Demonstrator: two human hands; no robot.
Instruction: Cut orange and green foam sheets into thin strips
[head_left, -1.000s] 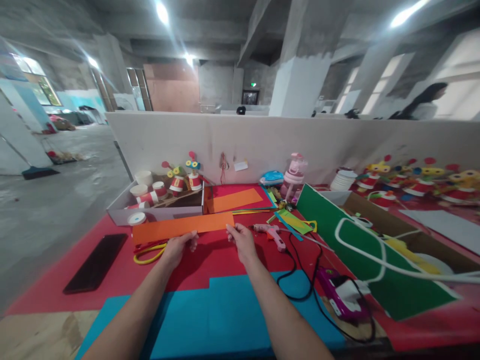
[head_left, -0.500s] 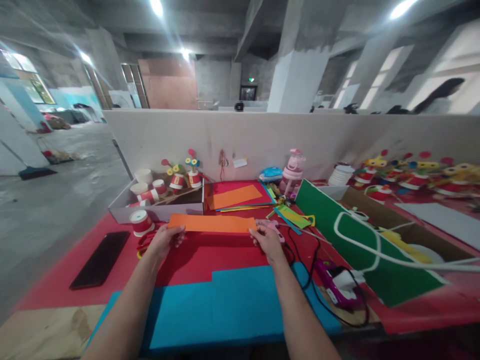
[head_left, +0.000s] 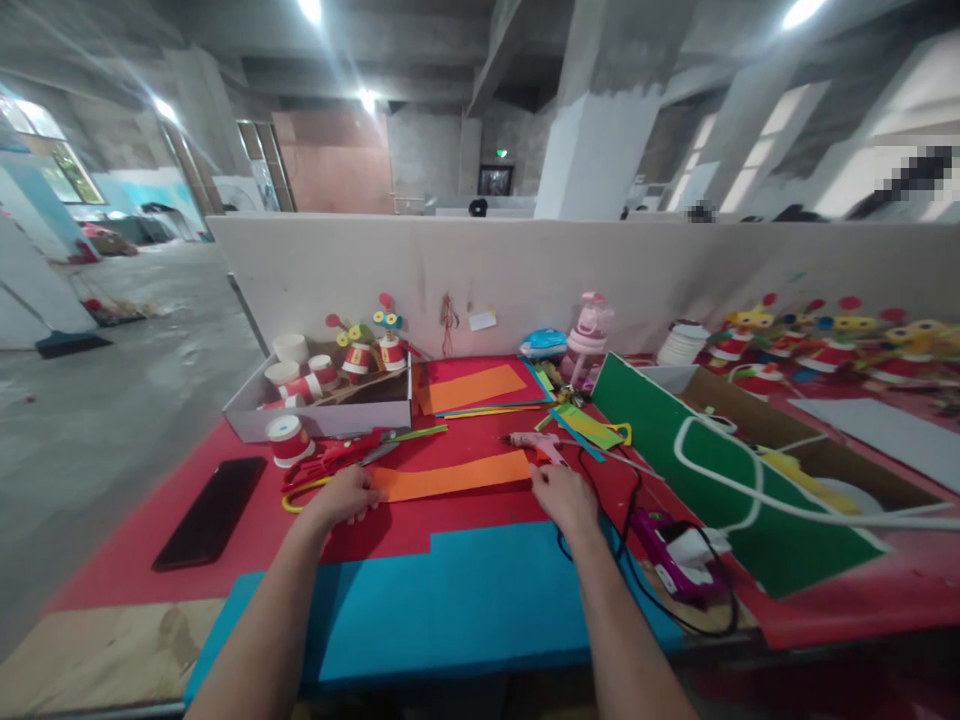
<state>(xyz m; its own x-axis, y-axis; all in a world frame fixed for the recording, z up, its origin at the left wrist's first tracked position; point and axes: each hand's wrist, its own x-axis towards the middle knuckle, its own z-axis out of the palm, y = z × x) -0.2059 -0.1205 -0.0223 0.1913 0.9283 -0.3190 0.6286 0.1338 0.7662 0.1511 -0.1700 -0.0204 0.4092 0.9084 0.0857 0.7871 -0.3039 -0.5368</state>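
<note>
A long orange paper strip (head_left: 454, 477) stretches between my two hands, low over the red tabletop, slightly bent along its length. My left hand (head_left: 349, 496) pinches its left end, fingers curled. At the other end my right hand (head_left: 564, 496) grips the strip's corner with thumb and fingers. Just beyond the right hand lies a pink glue gun (head_left: 544, 446). Red-handled scissors (head_left: 341, 455) rest past my left hand, beside a yellow handle (head_left: 294, 497) partly hidden by that hand. Blue sheets (head_left: 480, 595) cover the near edge, under my forearms.
A phone (head_left: 210, 515) and a red-and-white paper cup (head_left: 289, 440) sit at left, before a box (head_left: 319, 420) of cups and cup figures. Coloured paper (head_left: 480, 388) lies behind. At right are a green board (head_left: 720, 480), cables and a purple power strip (head_left: 679, 560).
Both hands have lowered the orange strip toward me and slightly right, uncovering the scissors and glue gun behind it. The strip now tilts, its right end farther up.
</note>
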